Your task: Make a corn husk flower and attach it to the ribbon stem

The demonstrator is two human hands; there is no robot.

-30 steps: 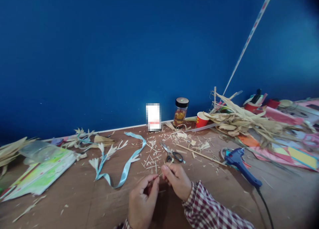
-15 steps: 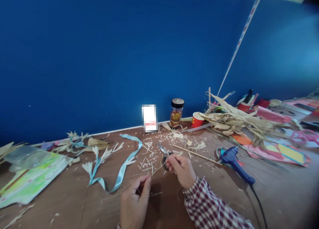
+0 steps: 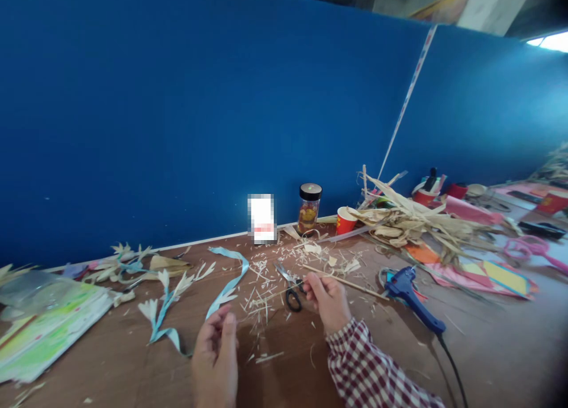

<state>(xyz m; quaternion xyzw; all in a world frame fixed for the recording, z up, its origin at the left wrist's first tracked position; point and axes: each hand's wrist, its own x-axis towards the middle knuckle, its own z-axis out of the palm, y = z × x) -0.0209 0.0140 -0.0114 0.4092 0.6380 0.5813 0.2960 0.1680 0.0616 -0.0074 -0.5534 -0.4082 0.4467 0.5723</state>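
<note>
My left hand (image 3: 217,352) is raised over the front of the brown table, its fingers loosely curved and apart, with nothing seen between them. Its fingertips overlap the light-blue ribbon (image 3: 242,272) in view. My right hand (image 3: 328,298) pinches a thin straw strip (image 3: 280,291) that points left from its fingertips. Beside those fingertips lie scissors (image 3: 293,300) with black handles, blades towards the back. Pale straw clippings (image 3: 260,304) are scattered around the scissors. Left of the ribbon lies a flower spray (image 3: 165,304) of pale husk petals on a blue-wrapped stem.
At right lies a blue glue gun (image 3: 412,298) with its cord running forward. A black-lidded jar (image 3: 309,210), a red paper cup (image 3: 346,220) and a heap of dried husks (image 3: 408,219) stand along the blue wall. A painted sheet (image 3: 53,331) lies at left.
My left hand has moved left, away from my right hand, and its fingers have opened. My right hand stays by the scissors, whose handles now show more. The view has tilted up slightly.
</note>
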